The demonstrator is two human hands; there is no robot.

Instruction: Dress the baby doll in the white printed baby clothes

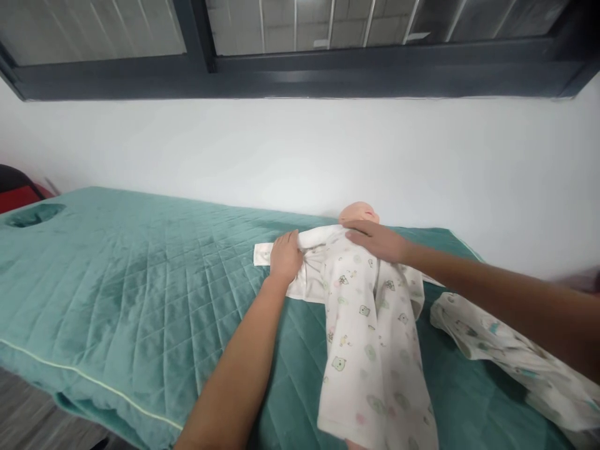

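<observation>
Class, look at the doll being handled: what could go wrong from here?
The right hand lies on the gown, right by the doll's head, so a slip might knock it. The left hand is closed over the sleeve; a hard tug could stretch it. The right forearm crosses above a loose cloth and might snag it.

Soft diffuse light; wall (281, 156) bright, window (312, 28) dim; wide-angle stretch toward edges.

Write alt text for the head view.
Left hand on one sleeve of a printed white garment over a doll, right hand on the garment beside the doll's head. The doll lies on a green quilted cover, patterned cloth at right.
</observation>
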